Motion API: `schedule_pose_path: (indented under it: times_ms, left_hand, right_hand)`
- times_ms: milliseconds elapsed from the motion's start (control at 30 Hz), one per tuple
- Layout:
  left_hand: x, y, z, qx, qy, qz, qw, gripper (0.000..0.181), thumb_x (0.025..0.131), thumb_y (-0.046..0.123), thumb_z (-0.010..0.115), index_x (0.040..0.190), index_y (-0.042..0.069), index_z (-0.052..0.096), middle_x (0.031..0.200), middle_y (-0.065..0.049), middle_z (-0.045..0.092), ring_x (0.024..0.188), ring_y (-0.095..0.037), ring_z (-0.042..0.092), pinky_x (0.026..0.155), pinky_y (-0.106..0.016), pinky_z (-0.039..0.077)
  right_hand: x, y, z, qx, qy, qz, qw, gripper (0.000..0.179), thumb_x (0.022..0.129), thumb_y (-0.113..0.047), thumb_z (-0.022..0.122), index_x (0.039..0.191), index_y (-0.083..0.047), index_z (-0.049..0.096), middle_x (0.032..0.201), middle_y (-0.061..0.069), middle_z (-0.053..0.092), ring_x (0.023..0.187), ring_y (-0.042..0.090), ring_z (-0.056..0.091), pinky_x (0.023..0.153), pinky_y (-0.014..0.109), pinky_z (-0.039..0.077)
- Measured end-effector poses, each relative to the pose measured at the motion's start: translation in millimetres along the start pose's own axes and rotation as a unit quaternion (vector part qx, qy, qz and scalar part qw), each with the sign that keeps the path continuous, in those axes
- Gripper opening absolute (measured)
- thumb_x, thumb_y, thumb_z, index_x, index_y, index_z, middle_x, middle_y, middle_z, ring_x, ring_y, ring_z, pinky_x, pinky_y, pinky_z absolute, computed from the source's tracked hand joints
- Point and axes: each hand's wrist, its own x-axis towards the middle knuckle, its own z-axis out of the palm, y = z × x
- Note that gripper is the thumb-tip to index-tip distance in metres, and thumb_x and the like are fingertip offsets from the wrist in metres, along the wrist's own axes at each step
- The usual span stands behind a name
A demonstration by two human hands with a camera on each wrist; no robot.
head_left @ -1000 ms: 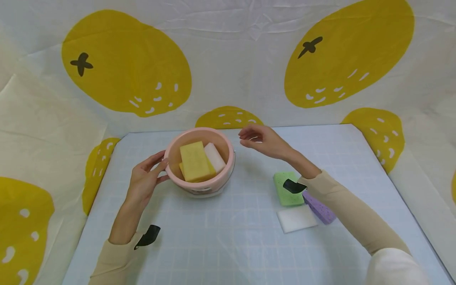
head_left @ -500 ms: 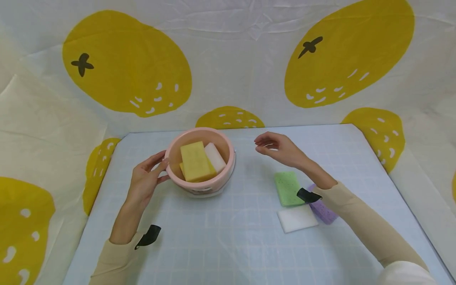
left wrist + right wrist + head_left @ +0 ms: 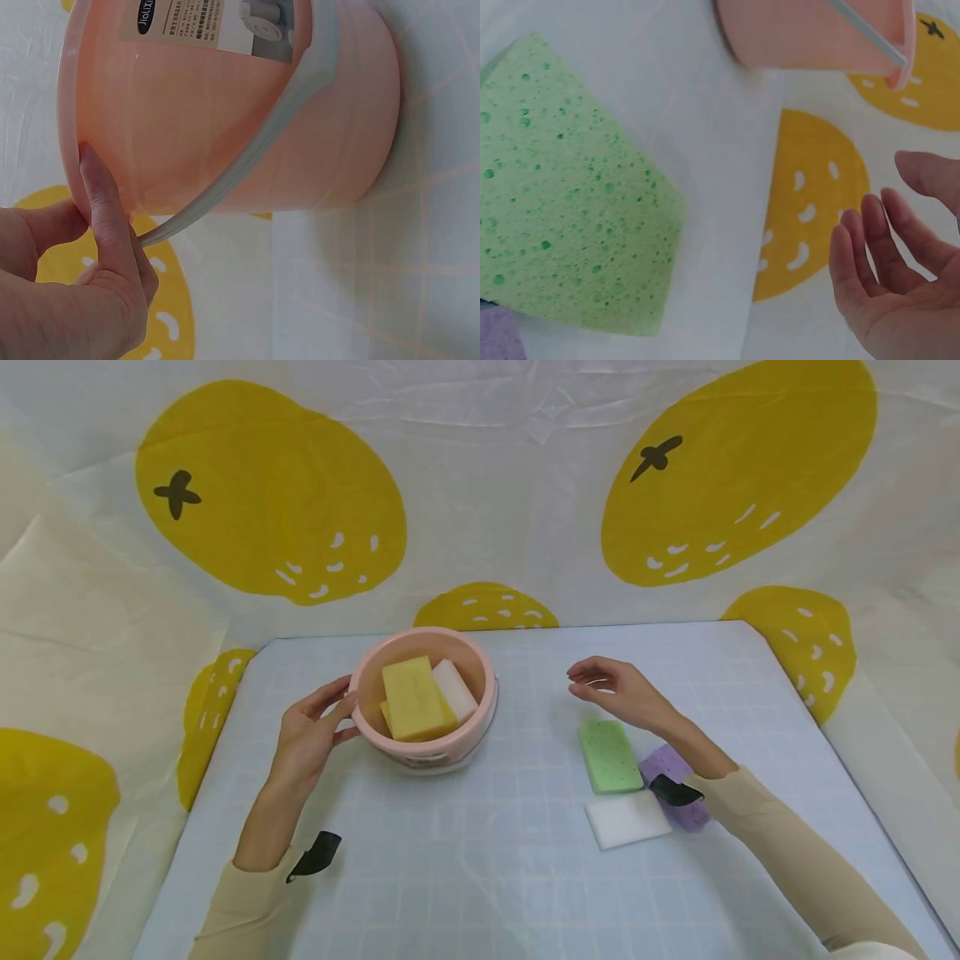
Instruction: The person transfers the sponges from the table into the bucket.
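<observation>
A pink bucket (image 3: 481, 727) with a pale handle (image 3: 247, 161) stands upright at the back of the table, left of centre. Yellow sponges (image 3: 412, 697) and a white sponge (image 3: 453, 689) lie inside it. My left hand (image 3: 303, 743) pinches the bucket's rim on its left side, the thumb apart from the fingers across the edge. To the right, my right hand (image 3: 618, 691) hovers with loosely bent fingers and nothing in them. Below it on the table lies a green sponge (image 3: 609, 756). A purple sponge (image 3: 667, 764) sits beside that, partly hidden by the right wrist's black strap.
Near the green and purple sponges lies a flat white sponge (image 3: 627, 820). The table (image 3: 465, 885) has a pale blue checked cover. A white cloth with yellow fruit shapes (image 3: 502, 485) rises behind it and along both sides.
My right hand has moved away from the bucket, rightward and toward me, to just behind the green sponge. The left hand and the bucket have stayed in place.
</observation>
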Motion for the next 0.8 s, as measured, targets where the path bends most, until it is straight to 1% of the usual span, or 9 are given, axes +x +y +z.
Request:
schedule_pose_path:
  times_ms: [200, 333, 433, 500, 600, 733, 800]
  left_hand:
    - [0.0, -0.3, 0.4, 0.001, 0.001, -0.001, 1.0, 0.055, 0.1, 0.031, 0.069, 0.15, 0.015, 0.054, 0.152, -0.007, 0.049, 0.113, -0.016, 0.06, 0.082, -0.026, 0.061]
    - [0.5, -1.0, 0.5, -0.002, -0.002, 0.0, 1.0, 0.056, 0.1, 0.031, 0.069, 0.151, 0.015, 0.054, 0.153, -0.007, 0.049, 0.112, -0.015, 0.061, 0.082, -0.026, 0.061]
    - [0.3, -0.8, 0.6, -0.001, -0.004, 0.002, 1.0, 0.056, 0.1, 0.032, 0.07, 0.151, 0.015, 0.054, 0.153, -0.008, 0.048, 0.111, -0.016, 0.061, 0.082, -0.026, 0.061]
    - [0.5, -0.5, 0.5, -0.002, -0.004, 0.002, 1.0, 0.056, 0.1, 0.032, 0.07, 0.151, 0.015, 0.054, 0.153, -0.008, 0.048, 0.112, -0.016, 0.061, 0.082, -0.026, 0.061]
    - [0.5, 0.2, 0.6, -0.004, 0.0, 0.001, 1.0, 0.055, 0.1, 0.031, 0.07, 0.15, 0.015, 0.055, 0.152, -0.007, 0.049, 0.113, -0.016, 0.06, 0.082, -0.025, 0.061]
    - [1.1, -0.5, 0.8, -0.004, 0.004, -0.004, 1.0, 0.055, 0.099, 0.031, 0.07, 0.149, 0.015, 0.055, 0.151, -0.007, 0.05, 0.112, -0.016, 0.061, 0.082, -0.026, 0.061]
    - [1.3, -0.9, 0.9, -0.002, 0.004, -0.003, 1.0, 0.055, 0.099, 0.032, 0.07, 0.149, 0.015, 0.056, 0.151, -0.007, 0.05, 0.111, -0.016, 0.061, 0.082, -0.026, 0.061]
  right_hand:
    - [-13.3, 18, -2, 0.003, 0.006, 0.014, 0.9999, 0.027, 0.101, -0.012, 0.067, 0.124, 0.002, 0.064, 0.121, 0.017, 0.068, 0.113, 0.028, 0.063, 0.098, 0.02, 0.051]
    - [-23.4, 28, -2, -0.002, 0.011, 0.02, 0.9997, 0.029, 0.101, -0.012, 0.067, 0.124, 0.005, 0.064, 0.121, 0.022, 0.067, 0.112, 0.029, 0.063, 0.096, 0.018, 0.051]
    - [-31.3, 34, -3, -0.009, 0.013, 0.029, 0.9995, 0.032, 0.101, -0.012, 0.067, 0.126, 0.008, 0.062, 0.123, 0.024, 0.066, 0.112, 0.03, 0.062, 0.097, 0.02, 0.052]
    - [-36.4, 38, -4, -0.015, 0.013, 0.04, 0.999, 0.033, 0.101, -0.013, 0.067, 0.127, 0.007, 0.062, 0.124, 0.024, 0.066, 0.113, 0.03, 0.062, 0.098, 0.024, 0.053]
    - [-44.0, 44, -5, -0.028, 0.01, 0.063, 0.9975, 0.037, 0.101, -0.017, 0.068, 0.129, 0.007, 0.061, 0.127, 0.022, 0.065, 0.115, 0.032, 0.062, 0.102, 0.035, 0.053]
    - [-53.0, 52, -4, -0.047, 0.006, 0.091, 0.9947, 0.041, 0.101, -0.022, 0.068, 0.132, 0.005, 0.06, 0.13, 0.021, 0.064, 0.119, 0.036, 0.06, 0.105, 0.05, 0.051]
    - [-56.7, 56, -4, -0.052, 0.004, 0.098, 0.9938, 0.042, 0.101, -0.022, 0.069, 0.132, 0.004, 0.06, 0.131, 0.022, 0.063, 0.12, 0.038, 0.059, 0.105, 0.054, 0.05]
